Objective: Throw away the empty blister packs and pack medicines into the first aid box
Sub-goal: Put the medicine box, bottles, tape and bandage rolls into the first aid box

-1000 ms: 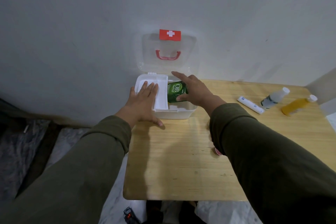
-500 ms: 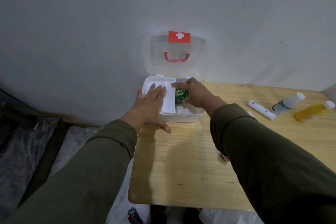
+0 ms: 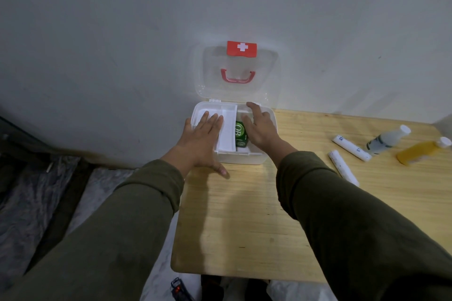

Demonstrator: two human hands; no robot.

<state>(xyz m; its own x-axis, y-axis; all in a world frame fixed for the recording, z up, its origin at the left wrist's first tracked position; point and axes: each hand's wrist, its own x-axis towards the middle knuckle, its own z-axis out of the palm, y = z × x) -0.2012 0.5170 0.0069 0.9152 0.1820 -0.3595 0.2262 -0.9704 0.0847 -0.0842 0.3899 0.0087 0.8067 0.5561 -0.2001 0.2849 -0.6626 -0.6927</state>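
Note:
A white first aid box (image 3: 244, 157) stands open at the table's far left corner, its clear lid (image 3: 238, 91) with red cross and red handle leaning on the wall. A green medicine box (image 3: 241, 134) lies inside the right compartment. My left hand (image 3: 203, 144) lies flat on the white inner tray (image 3: 227, 134) and the box's left rim, thumb on the table. My right hand (image 3: 260, 129) hovers over the right compartment, fingers spread, touching or just beside the green box without gripping it.
On the wooden table (image 3: 244, 227) to the right lie two white tubes (image 3: 352, 148) (image 3: 342, 167), a clear bottle with a white cap (image 3: 386, 139) and a yellow bottle (image 3: 420, 151). The wall stands right behind the box. The floor drops off left of the table.
My right hand lowered the green medicine box into the right compartment and let go, its fingers now spread. My left hand stayed on the tray.

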